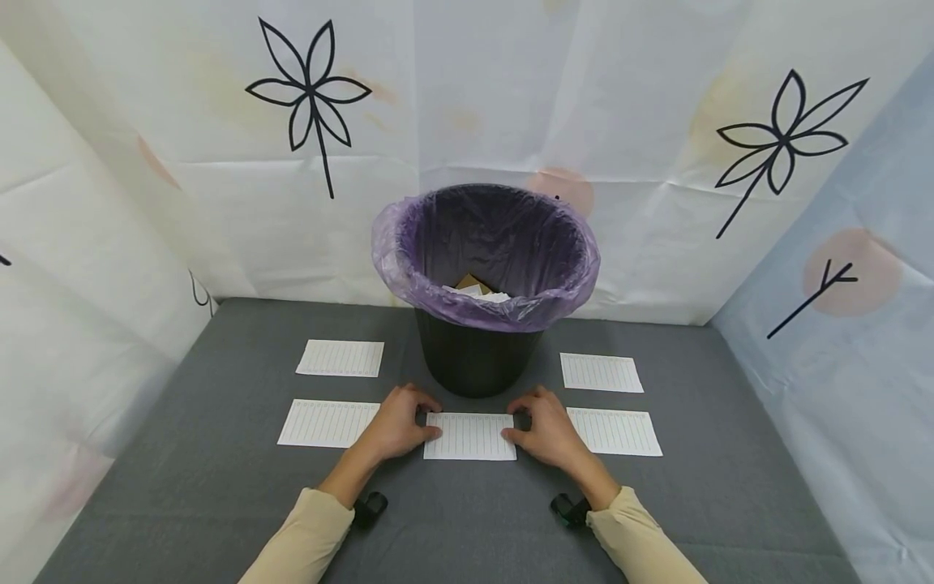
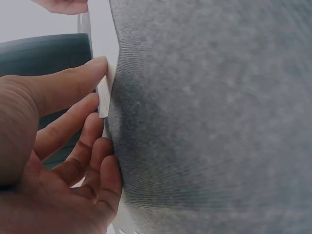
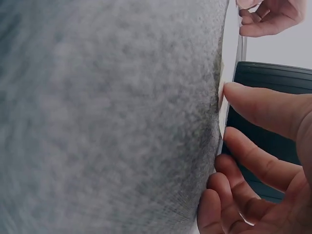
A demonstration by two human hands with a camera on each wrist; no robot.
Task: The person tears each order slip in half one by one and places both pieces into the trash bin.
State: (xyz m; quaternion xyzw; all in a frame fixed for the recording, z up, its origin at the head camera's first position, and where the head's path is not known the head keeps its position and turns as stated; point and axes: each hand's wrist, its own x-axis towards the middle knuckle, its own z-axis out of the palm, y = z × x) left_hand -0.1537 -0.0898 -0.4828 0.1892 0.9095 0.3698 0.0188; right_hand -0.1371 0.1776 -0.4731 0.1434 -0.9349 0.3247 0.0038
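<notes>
Left hand (image 1: 397, 423) and right hand (image 1: 549, 431) grip middle slip (image 1: 470, 438) by its ends; bin (image 1: 474, 361) toward back edge of desk (image 1: 657, 527). Likely squaring it; next needs even pressure.

The bin (image 1: 474, 357) stands on the table (image 1: 467, 527) behind the middle sheet (image 1: 470, 436).

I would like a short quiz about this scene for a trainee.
1. How many white rectangular lined paper sheets are on the dark grey cloth-covered table?
2. True or false: a purple plastic liner folds over the rim of the black round bin.
3. Which sheet do the left hand and right hand touch: (a) rear left, (b) front middle, (c) rear right?

Key: 1. Five. 2. True. 3. (b).
</notes>
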